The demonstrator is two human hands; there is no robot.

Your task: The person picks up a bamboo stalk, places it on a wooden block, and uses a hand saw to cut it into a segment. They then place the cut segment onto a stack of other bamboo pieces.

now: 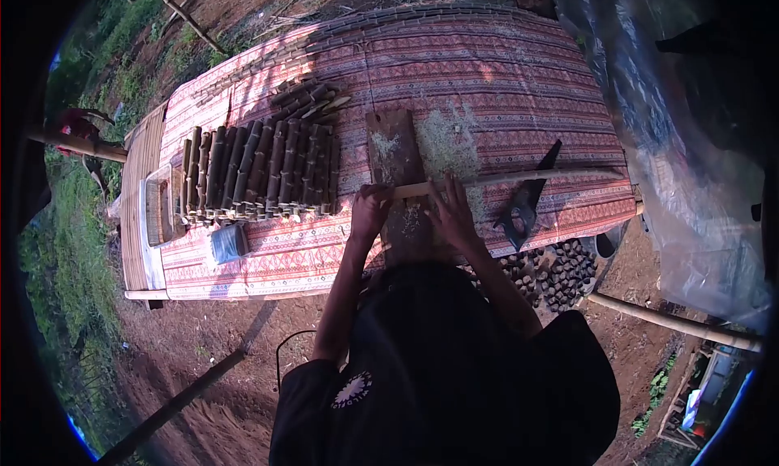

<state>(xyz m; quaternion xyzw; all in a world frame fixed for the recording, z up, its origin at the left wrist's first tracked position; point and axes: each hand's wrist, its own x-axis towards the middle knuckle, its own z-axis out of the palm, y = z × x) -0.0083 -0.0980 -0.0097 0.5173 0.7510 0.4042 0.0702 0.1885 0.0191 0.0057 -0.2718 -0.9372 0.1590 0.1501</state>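
My left hand (371, 210) is closed around the left end of a short tan wooden stick (411, 190). The stick lies across a dark wooden board (398, 151). My right hand (453, 213) rests at the stick's other end, its fingers stretched out and spread. From beneath these fingers a long thin grey-brown plant stem (519, 176) runs right across the cloth. A handsaw (526, 206) with a dark blade and handle lies right of my right hand, close to the stem. Pale sawdust (451, 141) is scattered beside the board.
Cut woody stems (260, 166) stand in a tight stack at left, with several loose ones behind. A wire-like basket (162, 204) and a small blue-grey container (228, 243) are near them. Long stems (406, 15) line the far edge. Dark filled pots (560, 275) sit below the patterned cloth (308, 259).
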